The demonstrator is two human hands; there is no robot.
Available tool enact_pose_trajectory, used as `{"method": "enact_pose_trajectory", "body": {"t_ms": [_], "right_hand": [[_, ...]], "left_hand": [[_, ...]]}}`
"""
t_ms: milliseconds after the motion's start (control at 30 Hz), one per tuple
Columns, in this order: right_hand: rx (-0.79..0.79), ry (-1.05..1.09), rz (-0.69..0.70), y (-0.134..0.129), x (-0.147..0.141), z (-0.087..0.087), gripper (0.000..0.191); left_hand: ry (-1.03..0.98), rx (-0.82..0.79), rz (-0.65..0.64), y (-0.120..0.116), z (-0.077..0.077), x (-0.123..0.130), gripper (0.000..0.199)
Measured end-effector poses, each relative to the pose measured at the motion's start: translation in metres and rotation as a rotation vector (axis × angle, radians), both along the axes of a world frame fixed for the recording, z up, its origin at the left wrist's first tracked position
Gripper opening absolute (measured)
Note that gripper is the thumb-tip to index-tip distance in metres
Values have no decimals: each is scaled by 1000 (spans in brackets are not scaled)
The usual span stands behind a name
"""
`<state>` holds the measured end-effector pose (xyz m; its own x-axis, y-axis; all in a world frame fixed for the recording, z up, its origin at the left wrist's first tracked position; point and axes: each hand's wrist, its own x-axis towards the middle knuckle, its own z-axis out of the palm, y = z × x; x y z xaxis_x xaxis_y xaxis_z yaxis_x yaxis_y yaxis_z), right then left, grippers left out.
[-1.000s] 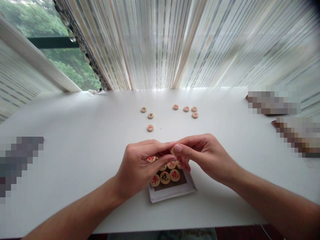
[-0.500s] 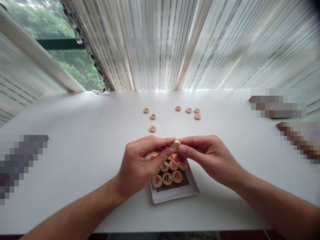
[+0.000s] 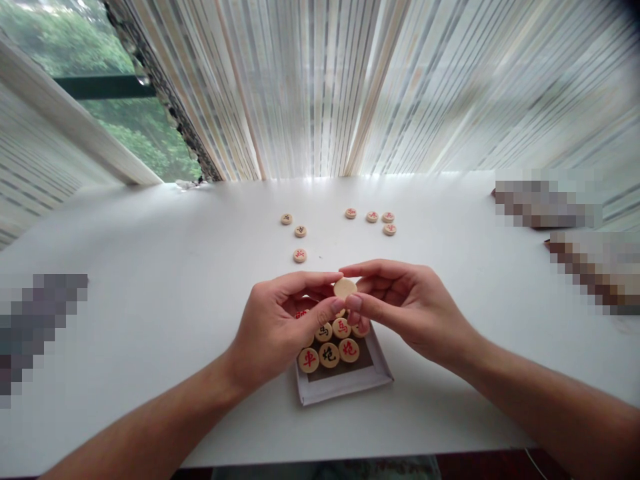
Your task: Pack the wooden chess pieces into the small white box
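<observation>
Between my fingertips is a round wooden piece [image 3: 345, 289], its blank face showing. My left hand [image 3: 285, 313] pinches it from the left with thumb and index finger, and my right hand [image 3: 400, 297] pinches it from the right. Both hands hover over the back part of a shallow white box [image 3: 345, 385]. Inside the box lie several round pieces with red or black characters, among them a red one [image 3: 309, 360], a black one [image 3: 329, 355] and another red one [image 3: 349, 350] in the front row. My hands partly hide the rows behind.
Farther back on the white table [image 3: 150, 267] lie two black-marked pieces [image 3: 300, 231], a red-marked piece [image 3: 299, 255] and several red-marked pieces [image 3: 372, 217] to the right. Blurred-out objects lie at the left and right sides. A striped curtain [image 3: 300, 87] hangs behind.
The held piece now shows more of its blank face, and my right fingers have shifted around it. The whole view has moved slightly.
</observation>
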<state>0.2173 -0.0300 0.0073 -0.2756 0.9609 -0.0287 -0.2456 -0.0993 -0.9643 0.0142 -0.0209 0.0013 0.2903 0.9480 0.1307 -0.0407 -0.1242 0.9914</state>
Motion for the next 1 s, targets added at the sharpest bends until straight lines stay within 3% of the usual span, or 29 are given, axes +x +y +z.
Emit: {"method": "enact_pose_trajectory", "body": {"t_ms": [367,700,800,1000], "right_hand": [[119,-66,-24,-1,0,-4,24],[190,-268,52,2,9,0,27],[281,-406,124,5,15,4,23],[445,-657,244,7,26,19,14]], "left_hand": [[5,81,2,3,-4,-1,15],[249,714,45,12,-7,-10,15],[283,805,-6,12,-7,-11,14],[312,840,-121,10,-12,-11,14]]}}
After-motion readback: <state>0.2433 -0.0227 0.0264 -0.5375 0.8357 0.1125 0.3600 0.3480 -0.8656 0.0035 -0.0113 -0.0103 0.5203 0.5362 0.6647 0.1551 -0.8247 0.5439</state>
